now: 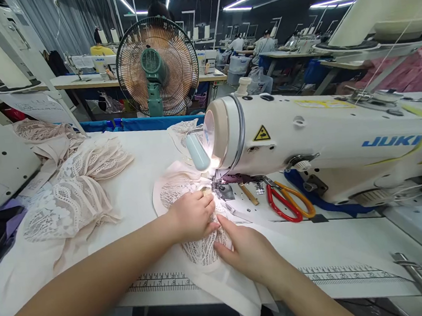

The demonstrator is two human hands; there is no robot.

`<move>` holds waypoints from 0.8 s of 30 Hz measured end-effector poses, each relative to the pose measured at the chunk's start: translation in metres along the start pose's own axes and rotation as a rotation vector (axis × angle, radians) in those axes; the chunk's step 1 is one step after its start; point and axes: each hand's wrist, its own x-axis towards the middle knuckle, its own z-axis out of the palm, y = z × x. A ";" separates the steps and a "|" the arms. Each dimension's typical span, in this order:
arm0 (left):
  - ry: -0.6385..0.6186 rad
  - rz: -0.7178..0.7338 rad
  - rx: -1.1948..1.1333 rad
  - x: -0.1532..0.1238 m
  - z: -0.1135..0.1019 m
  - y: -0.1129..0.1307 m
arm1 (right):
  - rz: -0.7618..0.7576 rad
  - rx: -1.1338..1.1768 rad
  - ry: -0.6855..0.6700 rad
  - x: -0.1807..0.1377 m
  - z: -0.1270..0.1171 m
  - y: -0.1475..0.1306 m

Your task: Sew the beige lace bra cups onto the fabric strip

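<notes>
Taking the presser foot [225, 191] of the sewing machine [317, 131] as clock centre, holds a pale lace piece [206, 251] on the worktop [138, 148] at seven o'clock, with the upper part right beside the foot. Cannot tell from this angle about actual contact beneath it. Clamps the lace with the left hand [194, 215], with fingers curled together, at eight o'clock and very near the foot, probably to control the cloth closely there. Rests the right hand [249, 249] at five o'clock, with thumb and forefinger apart across a gathered stretch, likely to steady the slack; cannot tell about any pinch by the hidden fingers.

Runs lengthwise from about eleven o'clock to five, pointing a rounded edge away from the body and trailing a plain band [229, 297] across the printed ruler [160, 283] and over the near edge.

Has the lamp [197, 152] at eleven o'clock, angled down, presumably to light the spot under the foot. Has scissors [289, 202] just past three o'clock, perhaps for quick reach, and piled lace garments [65, 208] at nine, seemingly handy for the left side.
</notes>
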 end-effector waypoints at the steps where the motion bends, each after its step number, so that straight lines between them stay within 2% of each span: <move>1: -0.015 -0.025 0.006 0.002 0.000 0.000 | 0.006 0.001 0.006 0.002 -0.001 0.000; 6: -0.035 -0.094 0.025 0.006 0.001 0.001 | 0.018 0.010 0.004 0.004 -0.005 0.003; 14: -0.038 -0.090 -0.013 0.003 -0.002 0.003 | 0.028 0.004 -0.042 0.002 0.000 0.002; 24: -0.063 -0.135 0.037 0.010 -0.004 0.004 | 0.065 0.104 -0.007 0.007 0.001 0.005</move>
